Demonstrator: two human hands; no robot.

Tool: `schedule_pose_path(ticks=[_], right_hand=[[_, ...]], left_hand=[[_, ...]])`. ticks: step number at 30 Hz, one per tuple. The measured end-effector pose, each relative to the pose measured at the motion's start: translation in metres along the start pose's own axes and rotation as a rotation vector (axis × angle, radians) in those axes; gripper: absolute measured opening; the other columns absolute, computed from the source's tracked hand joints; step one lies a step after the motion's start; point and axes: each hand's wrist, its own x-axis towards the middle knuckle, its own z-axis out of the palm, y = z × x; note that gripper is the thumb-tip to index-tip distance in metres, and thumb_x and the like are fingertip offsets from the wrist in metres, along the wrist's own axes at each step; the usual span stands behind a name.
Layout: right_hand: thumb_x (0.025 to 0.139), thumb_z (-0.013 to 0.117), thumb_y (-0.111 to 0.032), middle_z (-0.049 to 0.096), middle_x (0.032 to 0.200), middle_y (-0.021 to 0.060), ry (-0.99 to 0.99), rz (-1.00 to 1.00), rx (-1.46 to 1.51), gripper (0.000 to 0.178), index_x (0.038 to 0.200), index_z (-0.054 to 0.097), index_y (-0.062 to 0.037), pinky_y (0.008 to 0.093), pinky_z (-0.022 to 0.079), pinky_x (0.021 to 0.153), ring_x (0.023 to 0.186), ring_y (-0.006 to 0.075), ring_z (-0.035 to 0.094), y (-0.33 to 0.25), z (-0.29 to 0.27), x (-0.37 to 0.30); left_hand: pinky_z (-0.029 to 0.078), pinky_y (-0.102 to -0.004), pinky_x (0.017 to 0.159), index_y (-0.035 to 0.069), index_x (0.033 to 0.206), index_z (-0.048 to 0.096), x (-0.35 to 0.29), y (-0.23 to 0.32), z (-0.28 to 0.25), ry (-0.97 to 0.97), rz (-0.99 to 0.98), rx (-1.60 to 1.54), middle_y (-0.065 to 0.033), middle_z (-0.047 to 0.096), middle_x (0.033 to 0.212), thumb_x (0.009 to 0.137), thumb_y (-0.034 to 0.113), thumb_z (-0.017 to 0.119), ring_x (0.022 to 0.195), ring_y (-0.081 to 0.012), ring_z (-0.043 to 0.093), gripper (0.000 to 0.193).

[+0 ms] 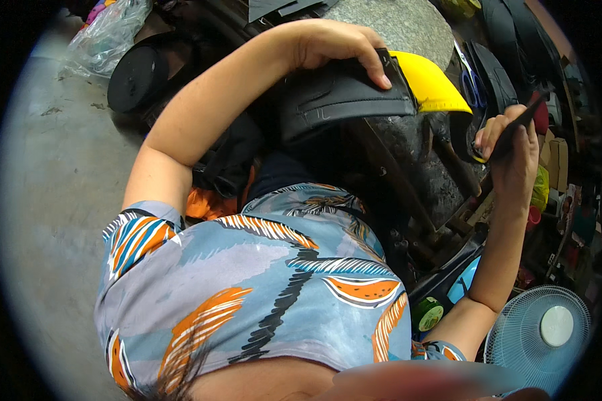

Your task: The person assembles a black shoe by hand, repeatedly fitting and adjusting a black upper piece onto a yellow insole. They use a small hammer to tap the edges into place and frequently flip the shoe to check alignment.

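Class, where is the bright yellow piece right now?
In the head view's upper right, the yellow piece is between the left hand and right hand.

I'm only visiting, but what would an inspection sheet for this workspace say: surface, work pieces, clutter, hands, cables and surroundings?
Surface: a grey, stone-like slab lies beyond the held pieces.
Job's things: a black leather-like piece and a bright yellow strip meet near the left hand; whether they are joined, I cannot tell.
Clutter: blue-handled scissors right of the yellow strip; a clear plastic bag at upper left.
Grips: the left hand holds the black piece, thumb on top; the right hand holds a dark flap.
Cables: nothing seen.
Surroundings: grey floor at left; a round fan at lower right.
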Motion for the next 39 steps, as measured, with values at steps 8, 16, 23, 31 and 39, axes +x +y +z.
schedule_pose_path(ticks=[8, 16, 23, 31, 39], right_hand=[[0.092, 0.072, -0.021, 0.074, 0.100, 0.0053, 0.274, 0.275, -0.339, 0.033, 0.119, 0.068, -0.0035, 0.0262, 0.060, 0.077, 0.085, 0.0104, 0.072, -0.019, 0.005, 0.009], [0.085, 0.076, -0.031, 0.064, 0.126, 0.0099, -0.330, 0.384, -0.535, 0.045, 0.115, 0.071, 0.0022, 0.0289, 0.053, 0.093, 0.099, 0.0156, 0.067, -0.024, 0.008, 0.033], [0.089, 0.074, -0.028, 0.064, 0.113, 0.0052, -0.384, 0.488, -0.658, 0.035, 0.110, 0.074, 0.0008, 0.0266, 0.051, 0.088, 0.097, 0.0111, 0.063, -0.005, 0.022, 0.056], [0.087, 0.077, -0.030, 0.073, 0.087, 0.0074, -0.176, 0.403, -0.490, 0.037, 0.108, 0.073, 0.0005, 0.0243, 0.057, 0.074, 0.075, 0.0122, 0.070, 0.014, 0.019, 0.037], [0.088, 0.076, -0.022, 0.073, 0.094, 0.0052, 0.085, 0.354, -0.249, 0.032, 0.110, 0.070, 0.0004, 0.0236, 0.056, 0.079, 0.080, 0.0108, 0.070, 0.028, 0.009, 0.029]], left_hand=[[0.053, -0.0386, 0.082, -0.004, 0.115, 0.068, 0.052, 0.026, 0.001, -0.323, -0.074, 0.238, -0.0185, 0.070, 0.108, 0.066, 0.016, 0.083, 0.092, -0.0282, 0.066, 0.054], [0.054, -0.0396, 0.079, -0.004, 0.114, 0.069, 0.066, 0.052, 0.020, -0.523, -0.082, 0.598, -0.0173, 0.073, 0.099, 0.073, 0.016, 0.080, 0.087, -0.0256, 0.068, 0.047], [0.050, -0.0361, 0.087, -0.002, 0.124, 0.064, 0.072, 0.047, 0.015, -0.591, 0.183, 0.663, -0.0133, 0.072, 0.108, 0.071, 0.019, 0.085, 0.097, -0.0242, 0.065, 0.061], [0.049, -0.0363, 0.084, -0.001, 0.118, 0.064, 0.076, 0.052, 0.018, -0.559, 0.235, 0.799, -0.0146, 0.071, 0.104, 0.064, 0.025, 0.090, 0.099, -0.0242, 0.064, 0.065], [0.049, -0.0415, 0.089, -0.001, 0.119, 0.060, 0.048, 0.052, 0.008, 0.072, 0.608, 0.862, -0.0211, 0.065, 0.111, 0.067, 0.032, 0.087, 0.105, -0.0360, 0.061, 0.067]])
